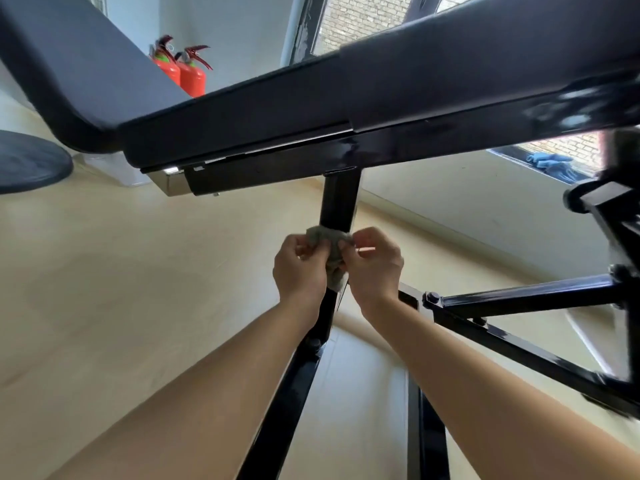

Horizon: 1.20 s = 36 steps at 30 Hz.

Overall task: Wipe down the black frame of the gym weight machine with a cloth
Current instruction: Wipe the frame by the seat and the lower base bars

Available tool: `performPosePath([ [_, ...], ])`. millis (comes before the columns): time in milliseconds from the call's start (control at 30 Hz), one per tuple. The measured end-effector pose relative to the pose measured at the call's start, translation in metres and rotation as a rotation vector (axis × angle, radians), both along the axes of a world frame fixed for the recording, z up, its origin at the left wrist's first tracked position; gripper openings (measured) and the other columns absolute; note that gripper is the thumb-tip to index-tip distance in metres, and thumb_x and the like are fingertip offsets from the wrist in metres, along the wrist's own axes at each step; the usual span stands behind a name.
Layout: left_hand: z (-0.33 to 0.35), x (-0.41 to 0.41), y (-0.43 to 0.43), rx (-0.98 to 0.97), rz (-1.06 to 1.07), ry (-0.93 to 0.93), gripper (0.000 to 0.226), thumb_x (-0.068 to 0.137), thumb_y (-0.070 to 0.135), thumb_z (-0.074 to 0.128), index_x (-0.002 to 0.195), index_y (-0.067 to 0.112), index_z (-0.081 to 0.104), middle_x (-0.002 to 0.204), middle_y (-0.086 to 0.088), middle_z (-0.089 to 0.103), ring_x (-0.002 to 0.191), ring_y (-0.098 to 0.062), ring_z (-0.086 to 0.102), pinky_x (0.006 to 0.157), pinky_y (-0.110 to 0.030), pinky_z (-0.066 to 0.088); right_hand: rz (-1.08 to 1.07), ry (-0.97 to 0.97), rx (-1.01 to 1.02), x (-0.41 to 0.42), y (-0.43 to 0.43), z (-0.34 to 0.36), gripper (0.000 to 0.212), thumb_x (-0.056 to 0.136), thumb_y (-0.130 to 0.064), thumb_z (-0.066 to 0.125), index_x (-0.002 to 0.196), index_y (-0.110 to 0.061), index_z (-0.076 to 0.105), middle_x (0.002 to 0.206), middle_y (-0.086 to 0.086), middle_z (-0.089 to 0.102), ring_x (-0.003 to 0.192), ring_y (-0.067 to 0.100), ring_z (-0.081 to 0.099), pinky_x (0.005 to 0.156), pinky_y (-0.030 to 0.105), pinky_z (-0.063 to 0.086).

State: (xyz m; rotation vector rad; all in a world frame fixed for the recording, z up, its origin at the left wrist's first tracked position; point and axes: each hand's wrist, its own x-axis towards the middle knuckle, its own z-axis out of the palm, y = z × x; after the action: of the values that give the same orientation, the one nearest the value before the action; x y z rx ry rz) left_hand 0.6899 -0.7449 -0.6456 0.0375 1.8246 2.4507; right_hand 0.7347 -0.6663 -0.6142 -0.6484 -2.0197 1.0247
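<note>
Both hands are on a small grey cloth [329, 241]. The left hand [299, 268] has its fingers curled round the left side of the cloth. The right hand [374, 265] pinches the right side with bent fingers. The cloth is bunched up against a post of the black frame [339, 202], between the two hands. I cannot tell if it goes all the way round the post. The hands hide some of the cloth.

The post goes up to a long dark padded seat [242, 112], which fills the top of the view and hides where the post ends. Below the hands, the post joins a slanted black bar [294, 393]. More black bars [519, 296] cross on the right, and the right arm lies over one of them.

Behind the seat stand two red fire extinguishers [180, 72], side by side and touching. A round dark thing [31, 164] sits at the left edge. Something blue and soft [550, 164] lies on the window sill at the right. A brick wall shows through the window [363, 15]. The floor [138, 271] is pale wood.
</note>
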Motion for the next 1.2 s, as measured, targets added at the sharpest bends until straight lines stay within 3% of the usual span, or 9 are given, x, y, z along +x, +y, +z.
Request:
performPosePath([
  [133, -0.037, 0.008, -0.001, -0.02, -0.115, -0.138, 0.017, 0.088, 0.03, 0.076, 0.096, 0.021, 0.065, 0.096, 0.001, 0.071, 0.091, -0.021, 0.072, 0.088, -0.045, 0.06, -0.002, -0.168, -0.077, 0.008, 0.009, -0.034, 0.016, 0.086, -0.01, 0.075, 0.08, -0.021, 0.065, 0.088, 0.004, 0.068, 0.083, 0.023, 0.07, 0.075, 0.044, 0.062],
  [400, -0.094, 0.024, -0.012, -0.176, -0.318, -0.244, 0.02, 0.096, 0.025, 0.066, 0.115, 0.019, 0.064, 0.111, 0.0, 0.069, 0.105, -0.023, 0.066, 0.099, -0.047, 0.055, -0.013, -0.477, -0.411, 0.018, 0.021, -0.088, 0.013, 0.083, -0.009, 0.079, 0.09, -0.01, 0.068, 0.094, 0.015, 0.071, 0.083, 0.028, 0.073, 0.076, 0.041, 0.064],
  [500, -0.106, 0.023, -0.012, -0.162, -0.368, -0.294, 0.016, 0.099, 0.021, 0.064, 0.114, 0.021, 0.063, 0.116, -0.003, 0.068, 0.105, -0.021, 0.065, 0.094, -0.041, 0.057, 0.017, -0.503, -0.506, 0.019, 0.022, -0.097, 0.011, 0.086, -0.005, 0.076, 0.092, -0.007, 0.067, 0.097, 0.019, 0.07, 0.083, 0.031, 0.074, 0.073, 0.039, 0.064],
  [633, -0.099, 0.014, -0.013, -0.101, -0.32, -0.298, 0.009, 0.098, 0.015, 0.065, 0.105, 0.019, 0.065, 0.11, -0.006, 0.07, 0.099, -0.02, 0.068, 0.083, -0.031, 0.059, 0.013, -0.45, -0.578, 0.019, 0.023, -0.092, 0.01, 0.087, -0.003, 0.074, 0.093, -0.005, 0.067, 0.099, 0.02, 0.069, 0.085, 0.032, 0.074, 0.073, 0.039, 0.064],
  [767, -0.066, 0.009, -0.017, -0.042, -0.278, -0.215, 0.009, 0.098, 0.015, 0.065, 0.106, 0.019, 0.066, 0.108, -0.005, 0.072, 0.099, -0.022, 0.07, 0.089, -0.038, 0.06, 0.016, -0.242, -0.675, 0.017, 0.015, -0.069, 0.01, 0.089, -0.005, 0.073, 0.096, -0.003, 0.067, 0.1, 0.019, 0.07, 0.087, 0.029, 0.074, 0.077, 0.037, 0.064],
  [900, -0.023, 0.008, -0.027, 0.116, -0.313, -0.155, 0.009, 0.101, 0.014, 0.06, 0.106, 0.019, 0.065, 0.103, -0.004, 0.074, 0.083, -0.01, 0.073, 0.07, -0.025, 0.061, 0.079, -0.007, -0.796, 0.016, 0.001, -0.03, 0.02, 0.088, -0.011, 0.076, 0.1, 0.002, 0.065, 0.1, 0.02, 0.071, 0.09, 0.029, 0.074, 0.079, 0.036, 0.063],
  [1033, 0.02, 0.015, -0.036, 0.215, -0.357, -0.084, 0.019, 0.106, 0.013, 0.048, 0.106, 0.023, 0.065, 0.076, 0.011, 0.075, 0.067, 0.003, 0.07, 0.058, -0.016, 0.057, 0.23, 0.14, -0.818, 0.021, -0.006, 0.009, 0.029, 0.085, -0.006, 0.078, 0.11, 0.002, 0.064, 0.108, 0.022, 0.071, 0.097, 0.031, 0.074, 0.088, 0.039, 0.061],
  [1133, 0.044, 0.027, -0.039, 0.225, -0.396, -0.025, 0.024, 0.108, 0.016, 0.043, 0.112, 0.02, 0.066, 0.082, 0.009, 0.075, 0.068, 0.006, 0.069, 0.056, -0.013, 0.053, 0.304, 0.15, -0.755, 0.027, -0.01, 0.027, 0.033, 0.082, 0.0, 0.079, 0.112, -0.004, 0.066, 0.104, 0.015, 0.075, 0.095, 0.028, 0.075, 0.086, 0.038, 0.061],
  [1200, 0.053, 0.035, -0.042, 0.216, -0.466, -0.001, 0.029, 0.108, 0.019, 0.04, 0.115, 0.019, 0.068, 0.088, 0.009, 0.076, 0.076, 0.004, 0.071, 0.063, -0.016, 0.056, 0.295, 0.137, -0.725, 0.031, -0.01, 0.035, 0.029, 0.084, 0.003, 0.076, 0.11, -0.007, 0.066, 0.103, 0.013, 0.076, 0.095, 0.027, 0.075, 0.082, 0.038, 0.061],
])
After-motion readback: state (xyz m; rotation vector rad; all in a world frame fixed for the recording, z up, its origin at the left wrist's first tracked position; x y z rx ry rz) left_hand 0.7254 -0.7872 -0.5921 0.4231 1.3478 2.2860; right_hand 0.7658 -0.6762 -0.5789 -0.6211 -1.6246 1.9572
